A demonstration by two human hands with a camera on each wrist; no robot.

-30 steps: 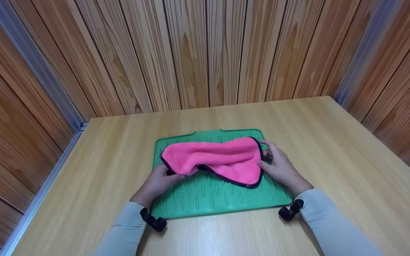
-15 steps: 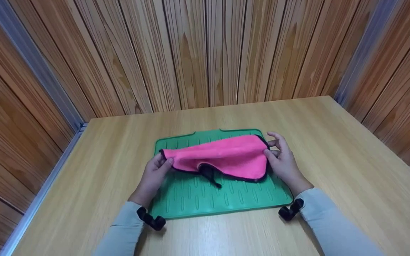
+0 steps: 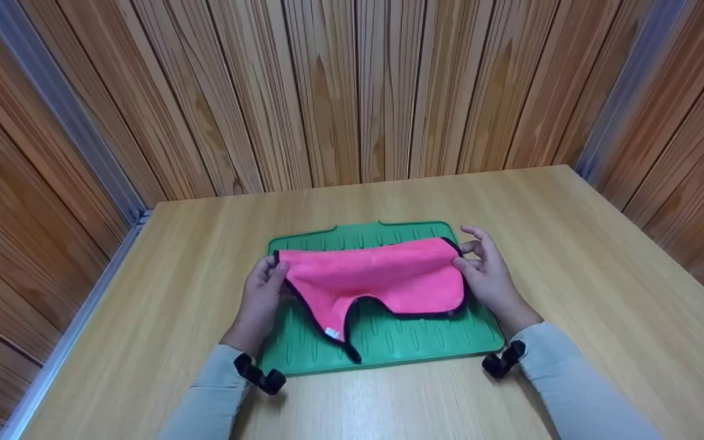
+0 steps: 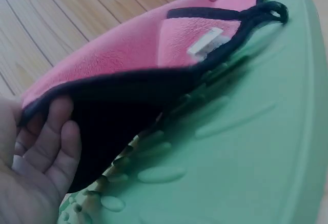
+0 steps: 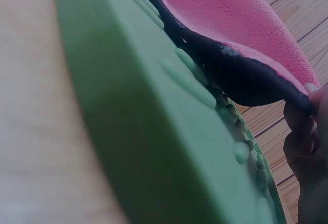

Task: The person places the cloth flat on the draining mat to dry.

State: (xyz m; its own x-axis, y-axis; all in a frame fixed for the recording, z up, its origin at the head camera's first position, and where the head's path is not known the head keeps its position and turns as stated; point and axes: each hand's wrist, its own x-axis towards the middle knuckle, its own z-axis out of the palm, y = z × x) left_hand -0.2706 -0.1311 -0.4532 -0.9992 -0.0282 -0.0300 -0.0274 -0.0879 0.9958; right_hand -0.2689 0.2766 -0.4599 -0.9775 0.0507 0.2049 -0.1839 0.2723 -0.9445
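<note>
A pink cloth (image 3: 370, 269) with black edging is stretched between both hands above a green ribbed mat (image 3: 388, 342). My left hand (image 3: 258, 299) pinches its left end, thumb on the pink face and fingers behind. At the right end, my right hand (image 3: 489, 278) pinches the edge between thumb and fingers. The lower left corner of the cloth hangs down over the mat, with a white label (image 3: 332, 333) and a black loop (image 3: 352, 352) at its tip. In the left wrist view, the dark underside of the cloth (image 4: 118, 116) shows behind the fingers.
The mat lies on a light wooden table (image 3: 376, 403), its raised rim (image 3: 303, 235) notched at the far side. Wood-panelled walls (image 3: 382, 91) stand behind the table and to both sides. A black wrist camera mount (image 3: 260, 374) sits on each sleeve.
The left hand has shifted up and its grip moved to the cloth's upper left corner. The bunched cloth has spread out, and its corner with the loop has dropped down. The right hand moved up slightly.
</note>
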